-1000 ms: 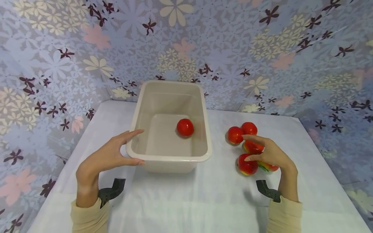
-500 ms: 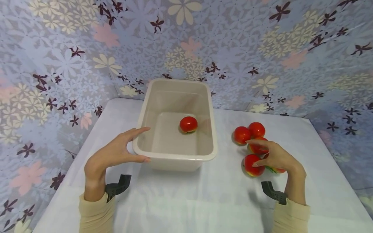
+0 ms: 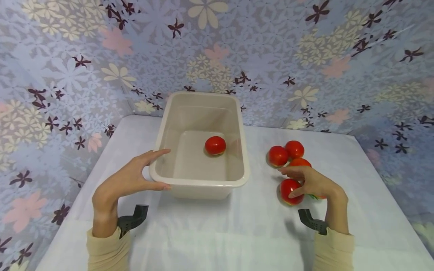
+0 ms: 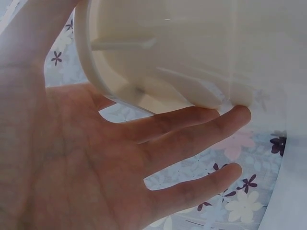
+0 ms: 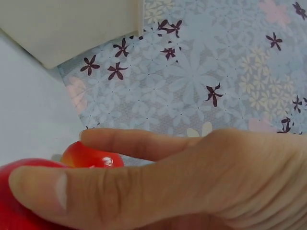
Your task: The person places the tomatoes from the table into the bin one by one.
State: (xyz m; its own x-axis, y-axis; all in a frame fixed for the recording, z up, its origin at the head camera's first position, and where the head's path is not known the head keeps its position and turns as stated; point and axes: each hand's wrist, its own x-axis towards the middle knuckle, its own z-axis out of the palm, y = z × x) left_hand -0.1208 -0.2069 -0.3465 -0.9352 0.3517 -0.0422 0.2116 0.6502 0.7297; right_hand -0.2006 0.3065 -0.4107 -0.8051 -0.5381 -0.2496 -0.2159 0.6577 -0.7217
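Left hand (image 3: 130, 178) is spread wide round the bin's (image 3: 203, 183) near left corner, right hand (image 3: 317, 182) loosely parted over a shiny red fruit (image 3: 287, 186). Can't tell if either's touching. More red fruits (image 3: 278, 156) sit just beyond, right of the bin; a lone tomato-looking one (image 3: 215, 145) lies inside, on the right.

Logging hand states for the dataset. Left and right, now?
Left hand: open, at the bin.
Right hand: open, at a red fruit, contact unclear.
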